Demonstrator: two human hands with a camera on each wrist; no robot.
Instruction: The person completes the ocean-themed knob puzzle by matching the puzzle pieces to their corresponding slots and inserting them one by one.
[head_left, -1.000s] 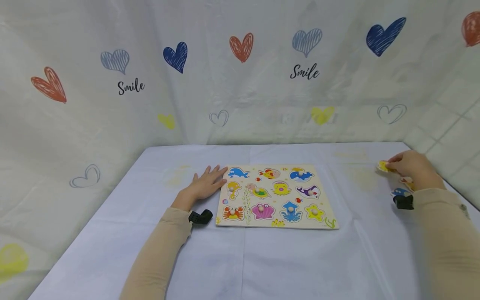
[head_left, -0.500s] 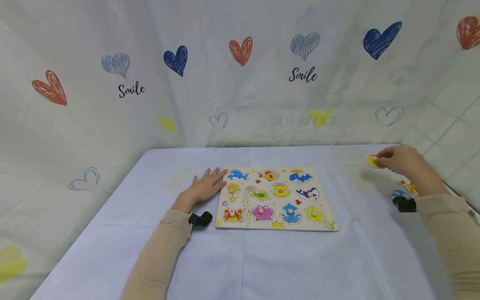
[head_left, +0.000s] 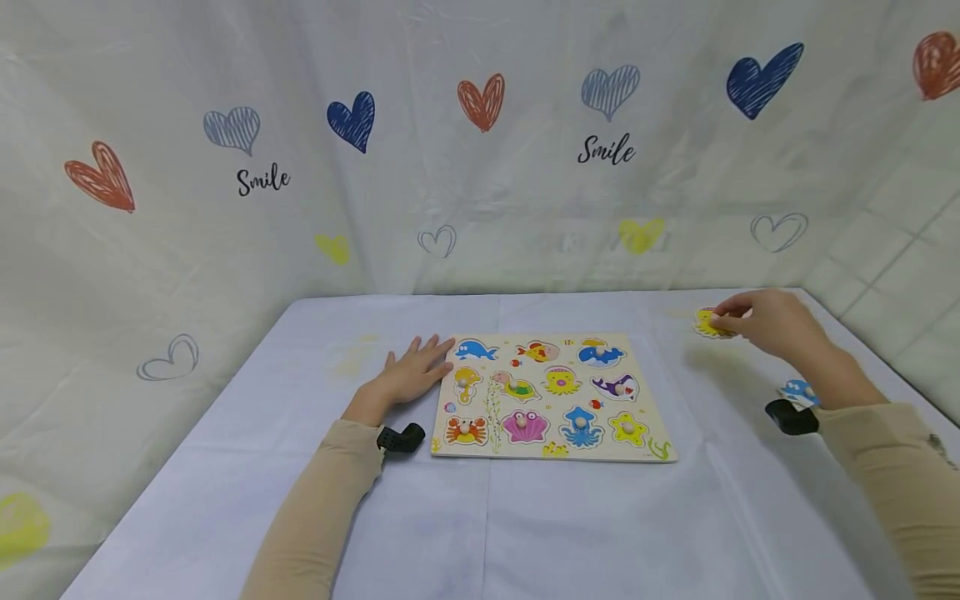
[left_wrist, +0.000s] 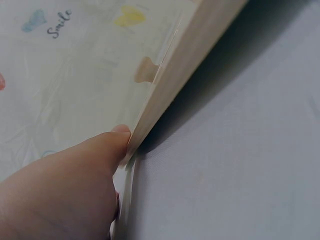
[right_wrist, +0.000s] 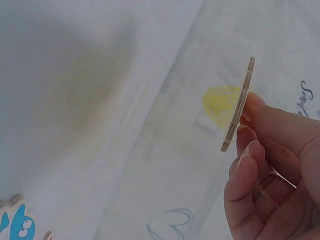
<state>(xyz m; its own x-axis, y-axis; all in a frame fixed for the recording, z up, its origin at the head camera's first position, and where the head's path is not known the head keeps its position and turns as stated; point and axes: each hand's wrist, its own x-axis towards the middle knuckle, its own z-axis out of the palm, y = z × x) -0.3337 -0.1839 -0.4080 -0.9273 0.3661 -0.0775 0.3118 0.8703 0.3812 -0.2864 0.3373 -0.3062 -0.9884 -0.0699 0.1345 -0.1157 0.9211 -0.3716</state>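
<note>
yellow piece pinched in right hand grip, lifted off counter | puzzle board steadied by left hand, fingers spread flat

A: Illumination is bright, diffuse and even; the head view bows the backdrop at the edges.

B: Soft shadows lie under the puzzle board. The left-wrist thumb renders out of focus.

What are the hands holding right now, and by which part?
The right hand pinches a yellow puzzle piece at its edge, clear of the table. The left hand holds nothing; it rests flat against the puzzle board.
</note>
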